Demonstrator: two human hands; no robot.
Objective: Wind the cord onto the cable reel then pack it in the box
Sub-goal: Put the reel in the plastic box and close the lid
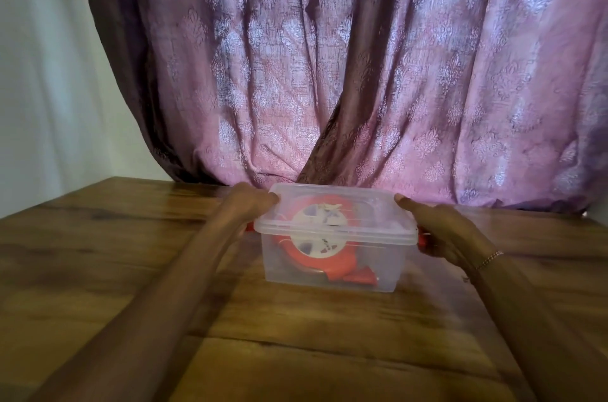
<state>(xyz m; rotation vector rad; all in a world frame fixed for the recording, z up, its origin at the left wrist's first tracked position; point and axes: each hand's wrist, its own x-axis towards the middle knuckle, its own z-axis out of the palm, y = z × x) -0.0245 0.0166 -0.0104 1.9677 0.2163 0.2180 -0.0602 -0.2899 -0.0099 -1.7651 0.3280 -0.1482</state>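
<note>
Clear plastic box [332,256] is sitting at the worktop's [131,253] twelve o'clock, the red cable reel [316,258] lying inside. Left hand [245,204] and right hand [437,230] are clamping its lidded ends; pressing both red latches [421,239] down evenly should seal it.

Both forearms bare, no sleeves in view. Left hand [248,204] w/ nothing worn on it, wrist plain. Right hand [437,230] has thin chain bracelet [490,259] at wrist, pale pinkish-metal links. Small dark mark just below bracelet, too blurry to ID.
</note>
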